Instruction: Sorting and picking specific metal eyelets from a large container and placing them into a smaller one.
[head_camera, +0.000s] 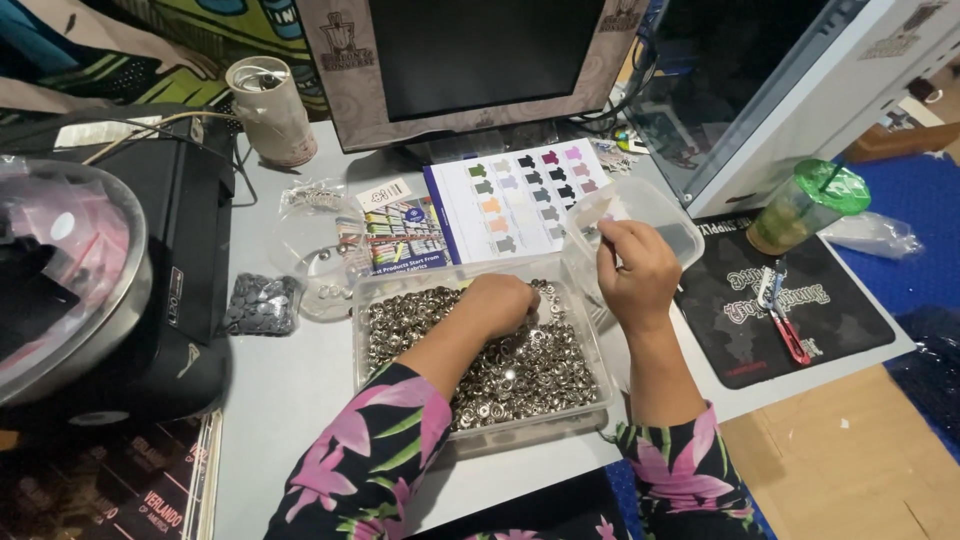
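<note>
A clear plastic box (372, 300) full of small silver metal snap parts (530, 370) sits on the grey desk in front of me. My left hand (500, 303) is down in the pile, fingers curled among the pieces. My right hand (633, 268) hovers over the box's right rim with its fingertips pinched together; whatever small piece it may hold is too small to make out. Just behind that hand lies the box's clear lid (640, 205), tilted against the rim.
A colour chart booklet (510, 205) lies behind the box, below a monitor (470, 60). Small bags of dark and silver snaps (262, 303) lie left, beside a black machine (190, 230). A black mat (790, 310) with a red-handled tool and a green-lidded cup (808, 205) are right.
</note>
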